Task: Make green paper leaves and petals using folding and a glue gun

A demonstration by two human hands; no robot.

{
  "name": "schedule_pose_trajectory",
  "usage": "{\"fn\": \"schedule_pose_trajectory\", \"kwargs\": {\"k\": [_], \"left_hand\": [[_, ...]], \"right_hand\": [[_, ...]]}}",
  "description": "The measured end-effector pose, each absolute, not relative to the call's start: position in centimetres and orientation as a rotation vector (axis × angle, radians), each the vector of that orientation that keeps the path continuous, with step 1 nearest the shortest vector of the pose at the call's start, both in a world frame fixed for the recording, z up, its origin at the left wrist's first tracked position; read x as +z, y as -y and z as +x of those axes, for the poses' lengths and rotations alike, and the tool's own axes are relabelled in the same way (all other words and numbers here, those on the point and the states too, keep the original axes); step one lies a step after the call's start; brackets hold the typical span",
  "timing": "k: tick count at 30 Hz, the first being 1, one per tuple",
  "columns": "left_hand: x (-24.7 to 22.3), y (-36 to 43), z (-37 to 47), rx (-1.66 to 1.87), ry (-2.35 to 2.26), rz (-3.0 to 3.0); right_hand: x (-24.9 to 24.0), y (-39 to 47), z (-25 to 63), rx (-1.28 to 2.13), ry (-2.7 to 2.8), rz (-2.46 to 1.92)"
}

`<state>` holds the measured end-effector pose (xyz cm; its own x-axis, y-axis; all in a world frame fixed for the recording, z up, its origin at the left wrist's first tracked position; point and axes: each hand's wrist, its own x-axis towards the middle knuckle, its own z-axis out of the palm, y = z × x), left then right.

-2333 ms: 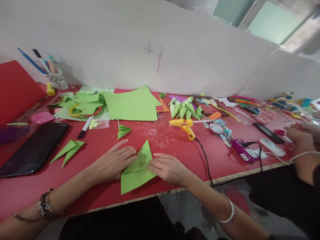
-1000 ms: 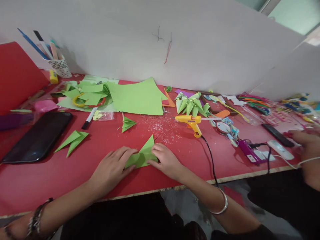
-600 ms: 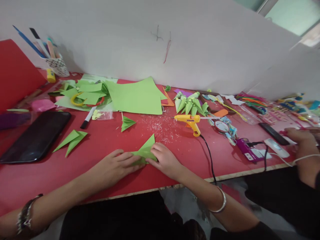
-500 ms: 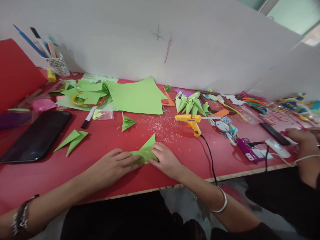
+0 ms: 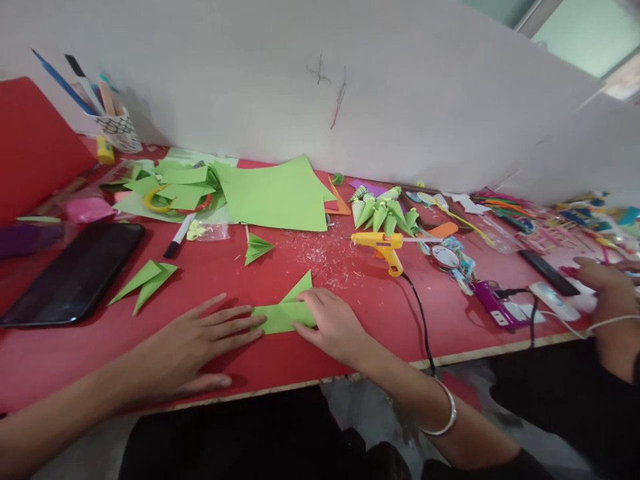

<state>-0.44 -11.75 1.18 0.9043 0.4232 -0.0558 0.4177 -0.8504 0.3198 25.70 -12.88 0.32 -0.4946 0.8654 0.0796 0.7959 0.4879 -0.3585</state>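
Observation:
A folded piece of green paper (image 5: 280, 317) lies near the front edge of the red table, one pointed flap sticking up and away at its back. My left hand (image 5: 200, 343) rests flat with fingers spread, the fingertips touching the paper's left end. Around the right end of the paper, my right hand (image 5: 335, 327) has its thumb and fingers closed, gripping it. Beyond them lie a small pleated green paper piece (image 5: 259, 249) and, to the left, a folded green paper shape (image 5: 147, 281).
A yellow glue gun (image 5: 383, 248) with a black cord lies right of centre. Green sheets (image 5: 277, 193) and paper cones (image 5: 383, 212) are at the back. A black phone (image 5: 75, 273) lies left. At far right is another person's hand (image 5: 603, 280).
My left hand has slid left and spread its fingers flat, uncovering more of the folded paper. My right hand keeps its grip on the right end.

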Motion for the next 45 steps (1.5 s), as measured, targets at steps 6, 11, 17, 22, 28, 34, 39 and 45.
{"fn": "schedule_pose_trajectory", "kwargs": {"k": [6, 11, 17, 22, 28, 34, 39, 45], "left_hand": [[0.8, 12.0, -0.4, 0.026, -0.66, 2.694], [0.8, 12.0, -0.4, 0.069, -0.671, 2.697], [0.7, 12.1, -0.4, 0.145, -0.705, 2.728], [0.7, 12.1, -0.4, 0.14, -0.694, 2.791], [0.9, 12.0, -0.4, 0.075, -0.693, 2.796], [0.9, 11.9, -0.5, 0.133, -0.711, 2.692], [0.2, 12.0, -0.4, 0.174, -0.71, 2.72], [-0.6, 12.0, 1.2, 0.272, -1.005, 2.631]], "right_hand": [[0.2, 13.4, 23.5, 0.284, 2.374, -1.569], [0.0, 13.1, 23.0, 0.293, 2.332, -1.587], [-0.3, 13.4, 24.9, 0.389, 2.246, -1.554], [-0.7, 13.9, 26.8, 0.455, 2.115, -1.563], [-1.0, 14.1, 28.0, 0.481, 2.115, -1.523], [-0.7, 14.3, 28.8, 0.47, 2.169, -1.476], [0.2, 14.4, 28.3, 0.466, 2.302, -1.365], [1.1, 13.3, 26.6, 0.556, 2.531, -1.277]]}}
